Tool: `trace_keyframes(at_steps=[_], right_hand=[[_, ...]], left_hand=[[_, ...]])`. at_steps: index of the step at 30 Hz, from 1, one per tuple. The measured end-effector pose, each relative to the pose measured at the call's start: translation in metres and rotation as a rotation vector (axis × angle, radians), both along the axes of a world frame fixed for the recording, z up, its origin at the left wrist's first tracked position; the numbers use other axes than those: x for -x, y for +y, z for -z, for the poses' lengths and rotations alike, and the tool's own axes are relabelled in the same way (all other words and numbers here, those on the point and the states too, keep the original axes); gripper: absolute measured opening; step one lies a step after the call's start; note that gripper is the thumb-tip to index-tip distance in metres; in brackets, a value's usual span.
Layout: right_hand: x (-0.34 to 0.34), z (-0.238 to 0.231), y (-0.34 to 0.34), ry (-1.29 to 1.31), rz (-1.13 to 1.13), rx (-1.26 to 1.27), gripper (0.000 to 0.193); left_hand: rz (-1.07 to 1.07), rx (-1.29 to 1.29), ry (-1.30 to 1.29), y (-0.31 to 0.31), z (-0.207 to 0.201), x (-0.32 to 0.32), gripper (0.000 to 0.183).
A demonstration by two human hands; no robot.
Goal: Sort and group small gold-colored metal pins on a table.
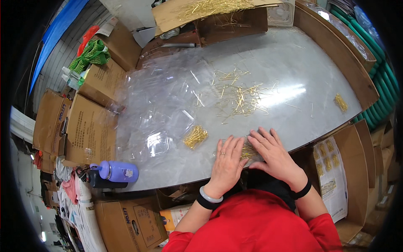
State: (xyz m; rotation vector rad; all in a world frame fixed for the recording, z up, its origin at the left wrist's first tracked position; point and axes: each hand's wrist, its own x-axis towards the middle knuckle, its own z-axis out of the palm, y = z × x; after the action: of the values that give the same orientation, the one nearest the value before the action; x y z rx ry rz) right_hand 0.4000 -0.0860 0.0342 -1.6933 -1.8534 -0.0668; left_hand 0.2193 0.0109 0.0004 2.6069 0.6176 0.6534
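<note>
Both my hands lie near the table's front edge, with a small batch of gold wire hooks [250,153] between them, apparently in a clear plastic bag. My left hand [227,163] is flat with its fingers stretched forward, at the left side of the batch. From the right, my right hand [273,156] has its fingers spread and reaches over the batch's edge. Part of the batch is hidden under the fingers. Just left of my left hand sits a bundle of gold hooks [195,137]. Beyond my hands, loose gold hooks [243,98] are scattered across the grey table [294,122].
Clear plastic bags [155,105] cover the table's left side. A purple bottle [119,171] lies at the front left corner. Another hook bundle [341,102] sits far right. Cardboard walls [340,54] edge the table. Small gold packs [327,155] lie in a box [357,185] below right.
</note>
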Motion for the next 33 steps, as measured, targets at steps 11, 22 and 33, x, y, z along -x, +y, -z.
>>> trace_keyframes(at_steps=[11,22,33], right_hand=[[-0.001,0.003,0.008,0.095,-0.068,0.111,0.054],[0.002,0.021,0.026,0.161,-0.171,0.092,0.048],[0.000,0.021,0.024,0.052,-0.221,0.052,0.044]], left_hand=[[-0.297,0.111,-0.007,-0.009,-0.030,0.042,0.079],[-0.236,0.250,-0.089,0.001,-0.024,0.013,0.044],[-0.163,0.025,0.053,0.015,-0.033,0.018,0.070]])
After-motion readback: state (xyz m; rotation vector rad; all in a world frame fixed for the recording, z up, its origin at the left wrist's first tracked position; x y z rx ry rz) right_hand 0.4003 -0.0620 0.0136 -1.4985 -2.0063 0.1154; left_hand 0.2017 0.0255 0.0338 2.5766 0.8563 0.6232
